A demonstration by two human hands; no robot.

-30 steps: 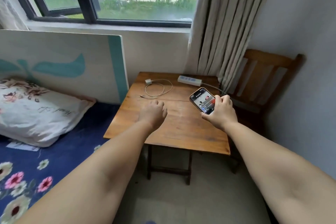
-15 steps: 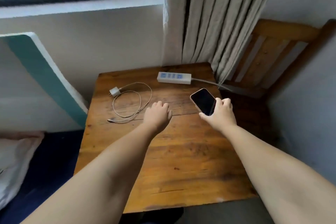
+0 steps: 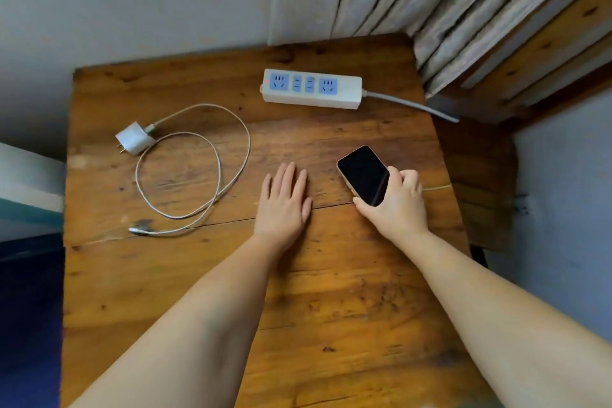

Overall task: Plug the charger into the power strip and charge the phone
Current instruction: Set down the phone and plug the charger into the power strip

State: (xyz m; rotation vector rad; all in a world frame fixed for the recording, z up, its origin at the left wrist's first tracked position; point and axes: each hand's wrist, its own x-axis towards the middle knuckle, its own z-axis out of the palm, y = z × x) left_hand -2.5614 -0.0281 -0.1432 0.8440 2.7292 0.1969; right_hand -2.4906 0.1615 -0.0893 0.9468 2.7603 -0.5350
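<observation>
Phone (image 3: 363, 174) with a dark screen is held in the right hand (image 3: 395, 205), near the right edge of the wooden surface (image 3: 331, 308).

Fingers of the right hand close around the lower end of the phone, and its upper end points to the far edge. The left hand (image 3: 284, 205) lies flat and empty on the surface, fingers together, just beside the phone. The white charger (image 3: 134, 138) with its looped cable (image 3: 212, 175) lies near the far left corner, unplugged. The power strip (image 3: 311, 88) lies along the far edge, well apart from the charger.
</observation>
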